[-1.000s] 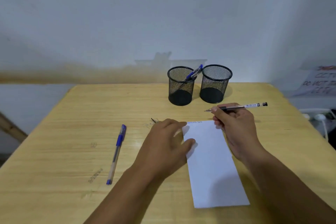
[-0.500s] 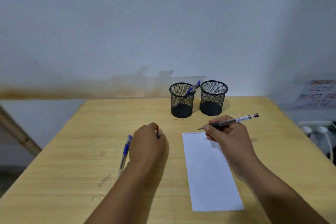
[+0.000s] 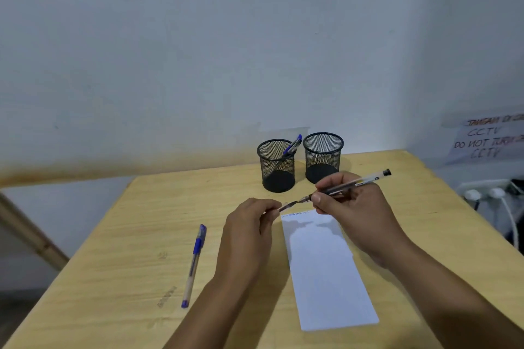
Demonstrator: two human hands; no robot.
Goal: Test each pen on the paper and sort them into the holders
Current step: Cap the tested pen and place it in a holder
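We have the black pen [image 3: 351,185] pinched in the right hand [image 3: 354,207], tip aimed at the cap [image 3: 286,205] that the left hand [image 3: 246,224] holds in a narrow grip, both just above the paper's [image 3: 326,269] far edge; capping comes before sorting, we judge. Count with us: two mesh holders beyond the paper, the left holder [image 3: 276,164] carrying one blue pen [image 3: 292,146], the right holder [image 3: 323,156] apparently empty. One more capped blue pen [image 3: 194,263] waits on the desk [image 3: 127,235], left of the paper.
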